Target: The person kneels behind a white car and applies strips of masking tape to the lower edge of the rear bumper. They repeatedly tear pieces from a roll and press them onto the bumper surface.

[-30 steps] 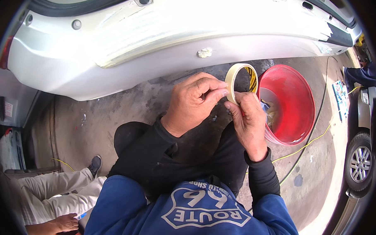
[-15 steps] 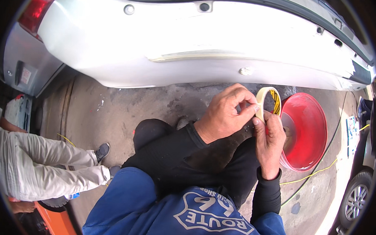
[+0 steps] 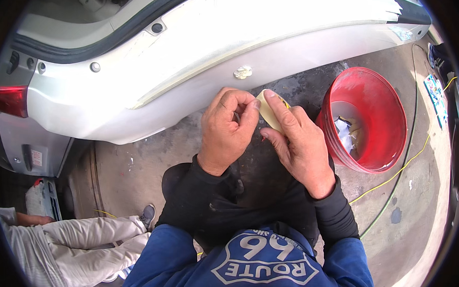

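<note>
A roll of cream masking tape (image 3: 269,114) is gripped in my right hand (image 3: 306,145), fingers over its rim and thumb below. My left hand (image 3: 223,133) is closed in a pinch, thumb and forefinger touching the left edge of the roll, at the tape's end. Whether a length of tape lies between those fingertips is too small to tell. Beyond my hands stretches a white car bumper (image 3: 191,94). A strip of tape (image 3: 178,83) runs along its crease, and a crumpled cream wad (image 3: 242,72) is stuck on its face.
A red bucket (image 3: 387,121) with pale liquid and scraps stands right of my right hand. Yellow cord (image 3: 390,178) and a dark hose cross the concrete floor (image 3: 119,175). At lower left is another person in light trousers (image 3: 89,240). The car's red tail light (image 3: 9,100) is at far left.
My view has swung, so bumper and bucket sit differently. The tape roll has tilted over, its hole now mostly hidden. My right fingers have shifted over its rim; my left hand still pinches at its edge.
</note>
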Action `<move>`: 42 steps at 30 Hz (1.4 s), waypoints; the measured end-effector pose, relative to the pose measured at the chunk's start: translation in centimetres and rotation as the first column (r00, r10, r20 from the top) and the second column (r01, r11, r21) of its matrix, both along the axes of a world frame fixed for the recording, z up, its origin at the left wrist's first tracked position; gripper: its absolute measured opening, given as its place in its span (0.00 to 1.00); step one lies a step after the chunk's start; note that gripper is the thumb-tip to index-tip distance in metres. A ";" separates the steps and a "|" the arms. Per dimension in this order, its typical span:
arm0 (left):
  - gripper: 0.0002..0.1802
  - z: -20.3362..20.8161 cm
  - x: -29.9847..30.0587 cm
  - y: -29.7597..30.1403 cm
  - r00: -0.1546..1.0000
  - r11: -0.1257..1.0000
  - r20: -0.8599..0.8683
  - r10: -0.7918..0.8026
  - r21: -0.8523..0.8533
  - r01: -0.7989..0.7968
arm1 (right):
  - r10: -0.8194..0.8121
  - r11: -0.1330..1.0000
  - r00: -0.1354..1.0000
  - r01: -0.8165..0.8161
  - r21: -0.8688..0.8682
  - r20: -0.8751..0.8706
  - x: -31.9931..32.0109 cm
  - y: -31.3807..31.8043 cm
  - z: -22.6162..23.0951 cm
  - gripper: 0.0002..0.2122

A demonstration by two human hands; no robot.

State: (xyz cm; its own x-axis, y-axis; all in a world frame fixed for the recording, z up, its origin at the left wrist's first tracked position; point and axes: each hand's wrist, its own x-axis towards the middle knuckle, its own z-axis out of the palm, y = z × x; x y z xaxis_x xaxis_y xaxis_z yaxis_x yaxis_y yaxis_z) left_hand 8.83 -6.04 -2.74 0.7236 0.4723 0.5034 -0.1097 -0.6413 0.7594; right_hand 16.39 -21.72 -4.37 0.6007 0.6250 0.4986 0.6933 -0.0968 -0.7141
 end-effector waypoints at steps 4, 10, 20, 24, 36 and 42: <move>0.06 1.3 0.0 0.9 0.980 0.919 0.117 0.161 0.344 -0.192 | 0.002 0.998 0.988 0.008 -0.063 0.153 -0.5 0.8 0.2 0.28; 0.07 1.6 1.0 1.6 0.946 0.794 0.276 0.167 0.532 -0.296 | -0.057 0.998 0.982 0.056 0.010 0.180 -0.2 2.2 -0.3 0.31; 0.08 1.2 2.1 1.7 0.944 0.773 0.282 0.173 0.555 -0.308 | -0.138 0.989 0.981 0.144 -0.037 0.134 -0.2 3.3 -0.7 0.28; 0.10 1.1 2.0 2.0 0.944 0.747 0.283 0.169 0.588 -0.310 | -0.091 0.994 0.983 0.099 -0.042 0.157 0.0 3.4 -0.9 0.33; 0.22 1.6 1.1 1.1 0.899 0.671 0.414 0.146 0.626 -0.398 | -0.076 0.996 0.986 0.082 -0.033 0.149 0.5 3.7 -1.1 0.34; 0.32 4.3 0.1 2.5 0.848 0.414 0.515 0.124 0.750 -0.516 | -0.061 0.998 0.982 0.065 -0.015 0.179 0.6 3.2 -1.2 0.34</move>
